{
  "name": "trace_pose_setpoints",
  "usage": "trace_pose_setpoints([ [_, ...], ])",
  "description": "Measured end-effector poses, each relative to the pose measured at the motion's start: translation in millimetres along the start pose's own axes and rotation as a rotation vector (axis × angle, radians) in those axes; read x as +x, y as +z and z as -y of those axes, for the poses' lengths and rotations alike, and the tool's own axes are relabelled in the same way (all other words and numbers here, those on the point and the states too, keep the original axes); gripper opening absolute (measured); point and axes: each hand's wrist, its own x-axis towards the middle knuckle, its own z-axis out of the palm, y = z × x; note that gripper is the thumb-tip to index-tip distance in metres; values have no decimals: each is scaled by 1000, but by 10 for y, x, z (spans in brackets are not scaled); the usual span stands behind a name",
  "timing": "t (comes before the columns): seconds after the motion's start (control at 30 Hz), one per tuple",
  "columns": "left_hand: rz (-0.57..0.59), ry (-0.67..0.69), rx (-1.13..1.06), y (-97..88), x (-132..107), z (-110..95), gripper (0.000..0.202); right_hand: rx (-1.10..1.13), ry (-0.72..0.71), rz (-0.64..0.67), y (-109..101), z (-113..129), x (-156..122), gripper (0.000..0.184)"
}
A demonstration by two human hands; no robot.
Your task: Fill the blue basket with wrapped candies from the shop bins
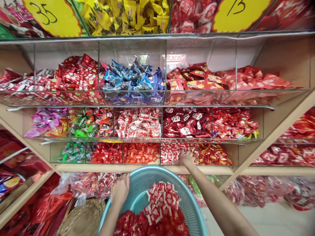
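A teal plastic basket (200, 217) stands in front of me, with dark red wrapped candies (152, 229) and red-and-white wrapped candies (163, 199) inside. My left hand (120, 190) is closed round its left rim, fingers over the edge. My right hand (187, 158) reaches past the far rim to a bottom-row compartment holding red-and-white candies (171, 152). Its fingers look spread at the right side of that pile, and I see no candy held in them. Right of this hand lie red-and-gold candies (215, 155); orange-red candies (140, 153) fill the compartment to the left.
Clear dividers split the wooden shelf (206, 169) into candy compartments, including blue packets (132, 77). Yellow price signs reading 35 (47, 15) and 15 (240, 6) hang above. A woven round item (78, 224) stands left of the basket. Bagged candies (270, 189) lie under the shelf.
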Motion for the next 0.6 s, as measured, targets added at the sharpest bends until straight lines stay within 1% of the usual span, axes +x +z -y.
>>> trace_pose_setpoints([
  [0.13, 0, -3, 2, 24, 11, 10, 52, 39, 18, 20, 43, 5, 46, 115],
  [0.27, -3, -7, 2, 35, 12, -3, 51, 2, -6, 38, 39, -15, 62, 120],
  [0.43, -15, -3, -9, 32, 7, 1, 51, -18, -7, 30, 16, -20, 44, 114],
  [0.6, 2, -13, -5, 24, 10, -3, 52, 78, 37, 100, -44, -3, -43, 106],
])
